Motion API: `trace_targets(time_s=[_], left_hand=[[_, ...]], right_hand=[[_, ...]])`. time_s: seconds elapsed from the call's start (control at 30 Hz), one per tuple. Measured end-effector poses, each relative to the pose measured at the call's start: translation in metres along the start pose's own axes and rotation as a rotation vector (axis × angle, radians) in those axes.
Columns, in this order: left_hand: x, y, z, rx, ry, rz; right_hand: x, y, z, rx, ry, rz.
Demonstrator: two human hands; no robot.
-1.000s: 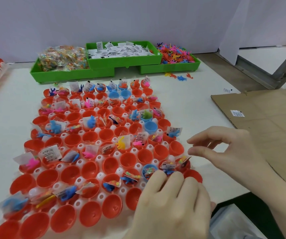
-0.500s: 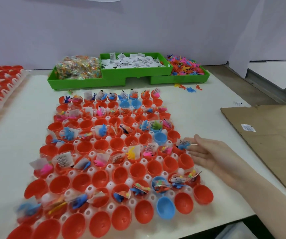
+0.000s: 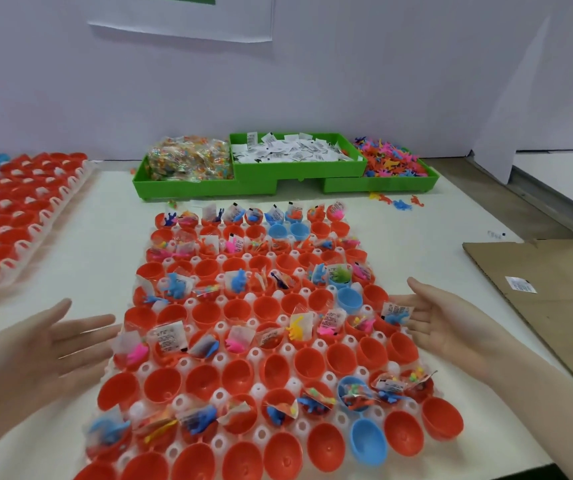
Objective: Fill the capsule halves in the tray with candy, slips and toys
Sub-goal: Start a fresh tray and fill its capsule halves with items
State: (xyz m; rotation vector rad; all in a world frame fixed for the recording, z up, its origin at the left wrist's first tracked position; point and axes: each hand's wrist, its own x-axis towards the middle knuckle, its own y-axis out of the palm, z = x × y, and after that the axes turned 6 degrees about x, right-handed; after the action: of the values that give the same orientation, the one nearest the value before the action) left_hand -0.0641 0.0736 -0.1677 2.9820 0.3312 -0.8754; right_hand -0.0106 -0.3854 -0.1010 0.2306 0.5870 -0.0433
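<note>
A clear tray [image 3: 254, 355] of red and a few blue capsule halves lies on the white table before me. Many halves hold candy, paper slips and small plastic toys; others are bare, such as a red half [image 3: 163, 386] and a blue half [image 3: 368, 446]. My left hand [image 3: 49, 344] is flat and palm-up at the tray's left edge, fingers straight. My right hand [image 3: 447, 323] is flat at the tray's right edge, fingertips by a slip and blue toy [image 3: 396, 315]. Neither hand holds anything.
Green bins at the back hold wrapped candy [image 3: 188, 162], paper slips [image 3: 292, 152] and coloured toys [image 3: 392, 162]. A second tray of red halves [image 3: 11, 216] lies at the left. Cardboard [image 3: 555, 299] lies on the right. A few toys [image 3: 399, 202] are loose on the table.
My view has tilted up. My left hand has come in palm-up at the tray's left edge. My right hand has opened flat along the right edge.
</note>
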Motion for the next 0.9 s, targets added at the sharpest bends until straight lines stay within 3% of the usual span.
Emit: trace_targets(time_s=[0.03, 0.1, 0.3, 0.47, 0.9], left_hand=[[0.002, 0.001, -0.002, -0.108, -0.052, 0.005], [-0.001, 0.011, -0.01, -0.073, -0.046, 0.118], [-0.016, 0.035, -0.029, 0.206, 0.072, -0.009], [-0.022, 0.052, -0.029, 0.169, 0.103, -0.082], [-0.028, 0.085, -0.051, 0.125, 0.166, -0.074]], right_hand=[[0.0, 0.001, 0.0, -0.003, 0.004, -0.008], [0.001, 0.003, 0.002, -0.007, 0.01, -0.016], [-0.001, 0.005, 0.007, -0.03, -0.013, -0.017], [-0.002, 0.001, 0.008, -0.045, -0.032, -0.035], [0.002, -0.002, 0.022, -0.027, -0.082, -0.052]])
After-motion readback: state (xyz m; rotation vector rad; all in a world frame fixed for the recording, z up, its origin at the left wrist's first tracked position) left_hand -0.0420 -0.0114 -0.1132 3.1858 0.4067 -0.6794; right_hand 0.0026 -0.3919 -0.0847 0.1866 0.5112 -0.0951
